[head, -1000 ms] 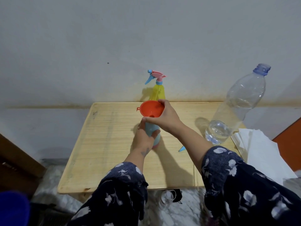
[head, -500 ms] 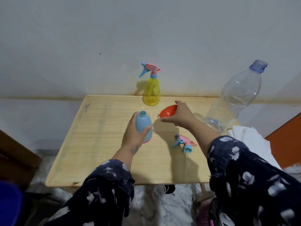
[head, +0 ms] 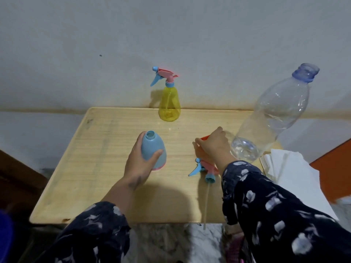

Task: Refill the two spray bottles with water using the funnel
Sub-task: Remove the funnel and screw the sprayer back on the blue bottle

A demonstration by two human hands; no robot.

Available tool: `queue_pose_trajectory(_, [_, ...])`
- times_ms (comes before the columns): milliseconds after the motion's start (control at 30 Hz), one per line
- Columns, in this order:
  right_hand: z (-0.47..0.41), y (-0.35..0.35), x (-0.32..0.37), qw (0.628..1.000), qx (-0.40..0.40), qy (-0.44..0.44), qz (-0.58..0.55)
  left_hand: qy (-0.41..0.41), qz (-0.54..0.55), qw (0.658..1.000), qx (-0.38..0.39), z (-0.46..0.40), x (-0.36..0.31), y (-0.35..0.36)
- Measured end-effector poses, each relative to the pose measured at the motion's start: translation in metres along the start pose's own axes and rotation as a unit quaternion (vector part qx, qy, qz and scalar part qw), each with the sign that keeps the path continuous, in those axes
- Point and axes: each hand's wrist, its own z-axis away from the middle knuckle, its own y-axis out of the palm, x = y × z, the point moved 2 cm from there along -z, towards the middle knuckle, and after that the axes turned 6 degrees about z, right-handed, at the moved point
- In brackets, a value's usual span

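While the left hand wraps its fingers and thumb round the blue spray bottle — upright, its neck uncapped — the right hand curls over the orange funnel, of which only a sliver of rim shows, low over the tabletop. Both sit on a pale wooden table pushed against a grey-white wall stained along its foot. At the back edge stands the yellow spray bottle, trigger head on. A loose trigger head lies near the right wrist, its tube trailing over the front edge. Right of the hand stands a clear water bottle, uncapped, a little water at its base — white paper lies beside it, and marbled floor shows below
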Motion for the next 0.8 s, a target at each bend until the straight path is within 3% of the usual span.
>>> queue_pose_trajectory(133, [-0.001,-0.004,0.001,0.999,0.002,-0.028,0.017,0.006,0.003,1.000,0.003,0.001,-0.002,0.002])
queue_pose_trajectory(333, [0.048,-0.006,0.004,0.971,-0.162,-0.157,0.075,0.015,0.013,1.000,0.014,0.001,-0.002,0.002])
queue_pose_trajectory(467, [0.081,0.010,-0.025,0.996,-0.083,-0.012,0.038,0.033,0.004,0.999,0.025,-0.002,0.000,0.001])
queue_pose_trajectory(600, [0.089,0.016,-0.050,0.987,0.014,0.134,-0.085,0.047,0.002,0.998,0.031,-0.003,0.001,0.000])
queue_pose_trajectory(667, [0.089,0.015,-0.050,0.982,0.048,0.151,-0.099,0.052,0.005,0.998,0.026,-0.003,0.003,0.001])
queue_pose_trajectory(800, [0.085,0.019,-0.044,0.993,0.048,0.103,-0.030,0.058,0.004,0.998,0.022,-0.006,0.006,0.003])
